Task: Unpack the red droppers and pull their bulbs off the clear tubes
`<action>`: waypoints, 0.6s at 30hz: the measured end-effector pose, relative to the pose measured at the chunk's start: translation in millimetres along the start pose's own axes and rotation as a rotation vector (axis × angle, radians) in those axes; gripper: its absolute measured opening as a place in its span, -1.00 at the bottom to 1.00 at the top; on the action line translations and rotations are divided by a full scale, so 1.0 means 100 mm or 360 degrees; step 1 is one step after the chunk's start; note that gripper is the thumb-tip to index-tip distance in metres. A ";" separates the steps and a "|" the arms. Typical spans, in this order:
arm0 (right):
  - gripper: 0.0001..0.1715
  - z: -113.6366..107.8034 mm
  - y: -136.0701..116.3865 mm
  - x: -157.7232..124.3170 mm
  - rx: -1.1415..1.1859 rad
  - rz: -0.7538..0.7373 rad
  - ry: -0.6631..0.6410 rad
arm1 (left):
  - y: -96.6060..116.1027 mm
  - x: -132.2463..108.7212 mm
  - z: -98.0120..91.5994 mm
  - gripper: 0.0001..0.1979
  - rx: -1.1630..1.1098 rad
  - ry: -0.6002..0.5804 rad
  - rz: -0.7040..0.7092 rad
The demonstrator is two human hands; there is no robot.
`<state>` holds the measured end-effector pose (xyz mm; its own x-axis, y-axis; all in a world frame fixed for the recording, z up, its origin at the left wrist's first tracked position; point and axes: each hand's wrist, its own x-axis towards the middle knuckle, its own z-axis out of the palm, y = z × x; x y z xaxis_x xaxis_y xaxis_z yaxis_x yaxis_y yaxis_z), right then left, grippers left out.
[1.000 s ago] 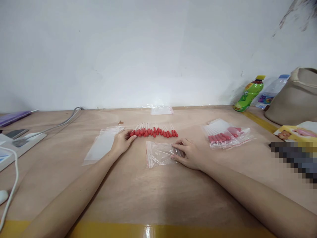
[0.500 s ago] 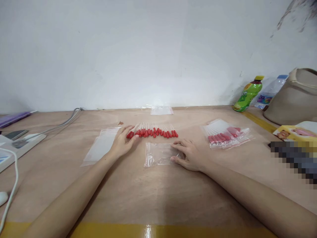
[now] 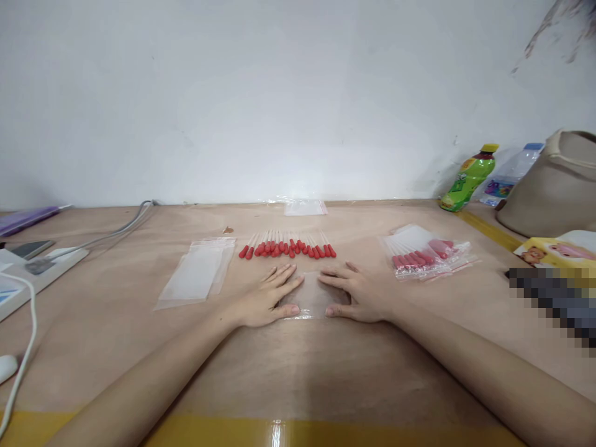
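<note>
A clear zip bag [image 3: 313, 297] lies flat on the wooden table [image 3: 288, 366] in front of me. My left hand [image 3: 265, 298] lies flat on its left part, fingers spread. On the bag's right part rests my right hand [image 3: 358, 292], fingers stretched out too. Just behind the hands lies a row of several droppers with red bulbs [image 3: 286, 247], touched by neither hand.
A stack of empty clear bags [image 3: 198, 273] lies to the left, another bag [image 3: 305, 207] near the wall. Filled bags of droppers [image 3: 426, 251] lie at right. A green bottle [image 3: 468, 177], a clear bottle [image 3: 510, 171], a beige bag [image 3: 556, 186], a power strip [image 3: 44, 267] and cables stand around.
My left hand left the droppers' left end and came down flat onto the bag. The right hand flattened beside it. The crumpled bag now lies pressed flat.
</note>
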<state>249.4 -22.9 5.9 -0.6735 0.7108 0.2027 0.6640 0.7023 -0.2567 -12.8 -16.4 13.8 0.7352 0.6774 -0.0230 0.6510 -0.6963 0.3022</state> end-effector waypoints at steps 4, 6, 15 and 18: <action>-0.62 -0.19 0.17 0.02 -0.0312 0.0536 0.0313 | -0.07 -0.01 -0.02 -0.22 -0.0479 0.0237 -0.0125; -0.69 -0.32 0.31 0.00 -0.0659 0.0846 0.0317 | -0.09 0.00 -0.04 -0.21 -0.0667 0.0267 -0.0191; -0.31 -0.72 1.02 -0.30 -0.0677 0.1836 -0.0219 | -0.16 0.01 -0.06 -0.31 -0.0902 0.0401 -0.0464; -0.13 -0.72 1.19 -0.36 -0.0687 0.1874 -0.0170 | -0.17 -0.01 -0.11 -0.46 -0.0997 0.0366 -0.0499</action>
<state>376.3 38.3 36.4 0.3891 0.9210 -0.0210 0.9171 -0.3850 0.1038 -26.6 -2.1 18.7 0.4292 0.9030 -0.0180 0.5438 -0.2424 0.8035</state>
